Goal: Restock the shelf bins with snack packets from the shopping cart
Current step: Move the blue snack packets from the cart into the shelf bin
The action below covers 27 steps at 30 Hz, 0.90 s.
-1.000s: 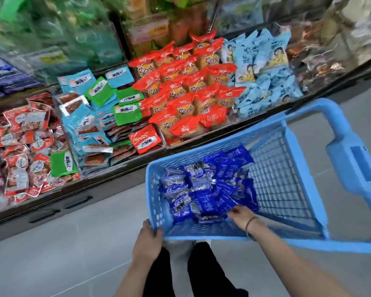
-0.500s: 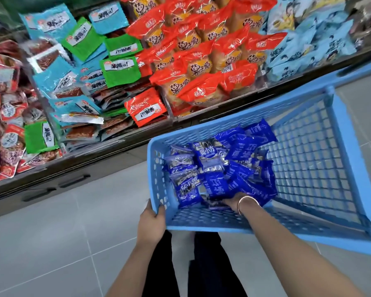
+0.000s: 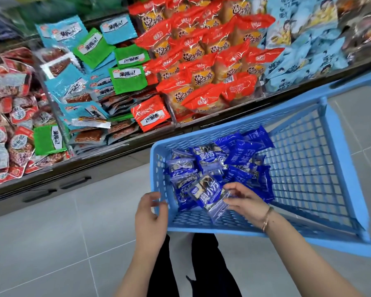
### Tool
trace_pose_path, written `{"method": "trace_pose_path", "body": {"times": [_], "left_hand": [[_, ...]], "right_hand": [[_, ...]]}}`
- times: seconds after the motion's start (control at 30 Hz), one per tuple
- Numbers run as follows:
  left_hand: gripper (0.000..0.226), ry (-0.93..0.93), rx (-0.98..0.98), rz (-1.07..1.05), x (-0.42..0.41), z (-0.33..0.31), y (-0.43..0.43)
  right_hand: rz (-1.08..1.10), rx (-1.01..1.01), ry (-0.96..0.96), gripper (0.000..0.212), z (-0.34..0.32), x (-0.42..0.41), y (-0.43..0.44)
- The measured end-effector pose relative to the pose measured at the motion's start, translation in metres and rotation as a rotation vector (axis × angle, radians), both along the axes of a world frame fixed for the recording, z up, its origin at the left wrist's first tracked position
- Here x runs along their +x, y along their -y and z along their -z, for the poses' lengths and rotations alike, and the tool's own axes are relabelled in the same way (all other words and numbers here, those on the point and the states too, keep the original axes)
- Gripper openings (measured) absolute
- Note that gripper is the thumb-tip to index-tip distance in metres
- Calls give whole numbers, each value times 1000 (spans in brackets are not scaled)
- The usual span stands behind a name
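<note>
A light blue plastic shopping cart [image 3: 343,159] holds a heap of several dark blue snack packets [image 3: 229,159]. My right hand [image 3: 246,198] is inside the cart and pinches one blue packet [image 3: 210,195], lifted a little above the heap. My left hand [image 3: 151,213] hovers at the cart's near left corner with its fingers loosely curled and nothing in it. Beyond the cart the shelf bins slope up, full of packets: red and orange [image 3: 204,61], green and light blue [image 3: 90,67], pale blue [image 3: 304,37].
More red and white packets [image 3: 9,125] fill the bin at the far left. Clear dividers separate the bins. A dark shelf front with drawer handles [image 3: 73,183] runs below them. Grey tiled floor [image 3: 51,243] lies between me and the shelf.
My right hand has picked one blue packet up out of the heap. My left hand has let go of the cart's rim. The camera has moved closer to the shelf.
</note>
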<state>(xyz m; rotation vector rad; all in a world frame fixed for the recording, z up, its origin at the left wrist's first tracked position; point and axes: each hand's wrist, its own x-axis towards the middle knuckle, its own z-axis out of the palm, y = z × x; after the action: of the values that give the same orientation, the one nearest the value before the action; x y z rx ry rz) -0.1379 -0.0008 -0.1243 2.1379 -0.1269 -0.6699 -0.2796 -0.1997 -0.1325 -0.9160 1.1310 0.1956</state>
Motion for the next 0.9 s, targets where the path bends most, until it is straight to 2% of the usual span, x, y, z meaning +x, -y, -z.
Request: {"method": "trace_pose_path", "body": {"times": [0.1, 0.2, 0.23, 0.37, 0.43, 0.5, 0.53, 0.6, 0.63, 0.73, 0.8, 0.9], "left_hand": [[14, -196, -55, 137, 0, -7, 18], [26, -553, -173, 73, 6, -7, 34], [28, -621, -224, 30, 8, -6, 35], [42, -628, -352, -139, 23, -2, 15], [40, -605, -381, -243, 37, 1, -5], [31, -604, -374, -333, 50, 2, -26], [27, -614, -364, -365, 55, 3, -35], [24, -647, -330, -406, 62, 5, -49], [25, -660, -317, -416, 64, 5, -53], [26, -674, -315, -424, 67, 7, -60], [26, -684, -316, -433, 68, 8, -60], [26, -705, -319, -465, 67, 10, -56]], "right_hand": [[18, 37, 141, 34, -15, 11, -4], [16, 37, 229, 36, -18, 24, -16], [-6, 32, 239, 36, -16, 27, -21], [-89, 131, 315, 29, 3, 40, -35], [-73, -8, 210, 33, 24, 50, -34], [-47, -225, -22, 42, 52, 61, -29], [-45, -273, -116, 41, 65, 67, -27], [-95, -275, -236, 34, 90, 77, -28], [-144, -265, -289, 37, 100, 81, -30], [-290, -269, -412, 60, 115, 93, -38], [-416, -357, -481, 51, 118, 96, -43], [-490, -532, -456, 19, 116, 90, -45]]}}
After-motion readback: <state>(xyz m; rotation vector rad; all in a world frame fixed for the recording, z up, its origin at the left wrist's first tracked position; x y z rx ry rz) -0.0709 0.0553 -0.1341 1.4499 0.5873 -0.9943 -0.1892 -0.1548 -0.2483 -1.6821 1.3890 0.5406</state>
